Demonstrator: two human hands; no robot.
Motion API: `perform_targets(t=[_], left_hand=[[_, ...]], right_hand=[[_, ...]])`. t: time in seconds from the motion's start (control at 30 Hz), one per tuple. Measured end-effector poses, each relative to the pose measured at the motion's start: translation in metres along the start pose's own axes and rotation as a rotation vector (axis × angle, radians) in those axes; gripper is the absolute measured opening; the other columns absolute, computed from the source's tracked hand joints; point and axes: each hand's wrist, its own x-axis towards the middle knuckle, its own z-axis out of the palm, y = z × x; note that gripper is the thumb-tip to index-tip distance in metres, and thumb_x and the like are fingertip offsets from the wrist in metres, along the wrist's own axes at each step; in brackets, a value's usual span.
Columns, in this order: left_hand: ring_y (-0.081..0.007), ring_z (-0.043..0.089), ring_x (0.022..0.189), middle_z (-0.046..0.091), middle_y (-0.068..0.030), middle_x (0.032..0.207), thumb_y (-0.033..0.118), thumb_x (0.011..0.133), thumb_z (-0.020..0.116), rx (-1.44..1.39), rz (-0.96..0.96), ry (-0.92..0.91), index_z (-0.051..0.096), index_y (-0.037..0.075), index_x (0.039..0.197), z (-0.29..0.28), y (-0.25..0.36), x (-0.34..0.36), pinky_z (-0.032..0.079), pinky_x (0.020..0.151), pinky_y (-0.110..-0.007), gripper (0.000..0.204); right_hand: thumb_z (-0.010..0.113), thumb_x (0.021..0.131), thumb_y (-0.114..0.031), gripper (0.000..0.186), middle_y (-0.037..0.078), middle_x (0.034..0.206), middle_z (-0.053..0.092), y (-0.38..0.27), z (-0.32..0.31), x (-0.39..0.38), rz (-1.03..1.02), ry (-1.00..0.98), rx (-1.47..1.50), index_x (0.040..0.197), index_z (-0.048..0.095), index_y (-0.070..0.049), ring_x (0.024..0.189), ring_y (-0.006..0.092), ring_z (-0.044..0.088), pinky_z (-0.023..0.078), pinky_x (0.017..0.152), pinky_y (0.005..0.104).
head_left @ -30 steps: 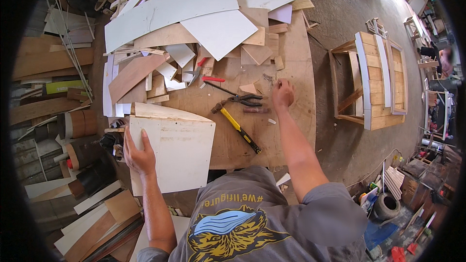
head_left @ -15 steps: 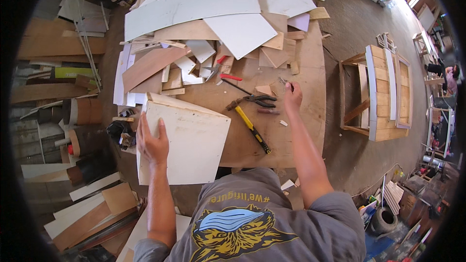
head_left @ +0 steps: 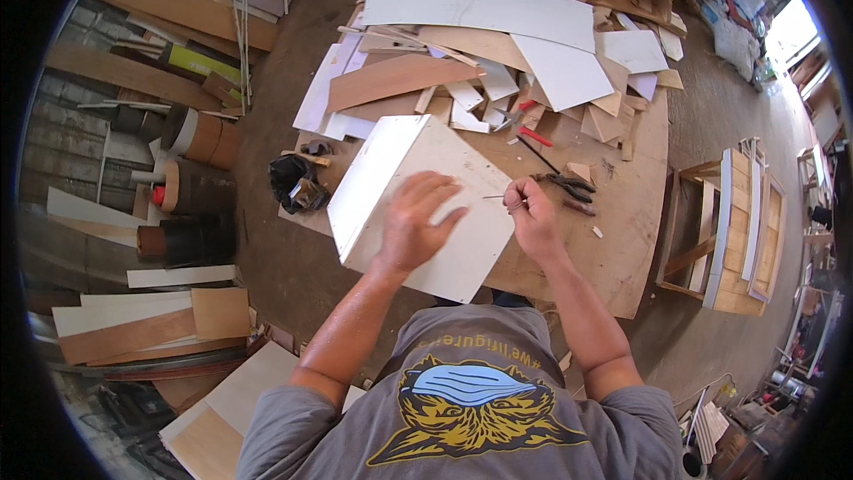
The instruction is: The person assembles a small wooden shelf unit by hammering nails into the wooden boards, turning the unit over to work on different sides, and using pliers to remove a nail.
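Note:
A white wooden box [head_left: 462, 253] rests tilted on the near edge of the worktable, one corner toward me. My left hand [head_left: 416, 222] is over its upper face with the fingers spread; whether the palm touches the panel I cannot tell. Beside the box's right corner, my right hand [head_left: 530, 213] pinches a thin nail [head_left: 493, 196], which points left over the panel. Just beyond that hand lie black-handled pliers [head_left: 569, 185]. Farther back are red-handled snips [head_left: 533, 133]. The yellow hammer is not visible now.
Cut boards and white panels [head_left: 480, 13] are heaped on the far half of the worktable [head_left: 613, 253]. A black plastic bag [head_left: 291, 182] sits left of the box. Offcuts [head_left: 151, 324] are stacked at the left, and a wooden frame piece [head_left: 733, 231] stands on the right.
The box has turned and shifted, covering where the hammer lay. My left hand has moved from its left edge to above its face. My right hand has come in toward the box with the nail.

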Motion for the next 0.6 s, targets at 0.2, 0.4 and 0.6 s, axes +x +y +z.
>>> perform_targets(t=[0.2,0.4,0.6], left_hand=[[-0.0334,0.068,0.081,0.074,-0.0102,0.082,0.007,0.081,0.085,-0.148,-0.028,-0.026,0.079,0.005,0.087,-0.015,-0.012,-0.035,0.053,0.073,-0.045,0.009],[-0.0253,0.065,0.084,0.072,-0.0019,0.081,0.009,0.077,0.085,0.098,0.049,0.005,0.08,0.011,0.087,-0.048,-0.028,-0.062,0.051,0.076,-0.04,0.012],[-0.0221,0.064,0.089,0.072,0.0027,0.085,0.012,0.077,0.086,0.09,0.067,0.035,0.08,0.014,0.088,-0.06,-0.051,-0.083,0.049,0.078,-0.038,0.012]], right_hand=[[0.064,0.109,-0.02,0.019,0.004,0.083,0.062,-0.032,0.07,-0.021,-0.005,-0.123,-0.038,0.104,0.062,-0.002,0.076,0.0126,0.053,0.048,0.07,0.0312],[0.066,0.109,-0.027,0.024,0.0,0.089,0.065,-0.02,0.106,-0.036,0.029,-0.135,-0.024,0.107,0.065,-0.003,0.08,0.0096,0.056,0.049,0.075,0.0266],[0.071,0.1,-0.023,0.021,0.013,0.091,0.073,0.002,0.108,-0.035,-0.163,0.124,-0.342,0.102,0.071,-0.002,0.087,0.0306,0.071,0.055,0.079,0.0389]])
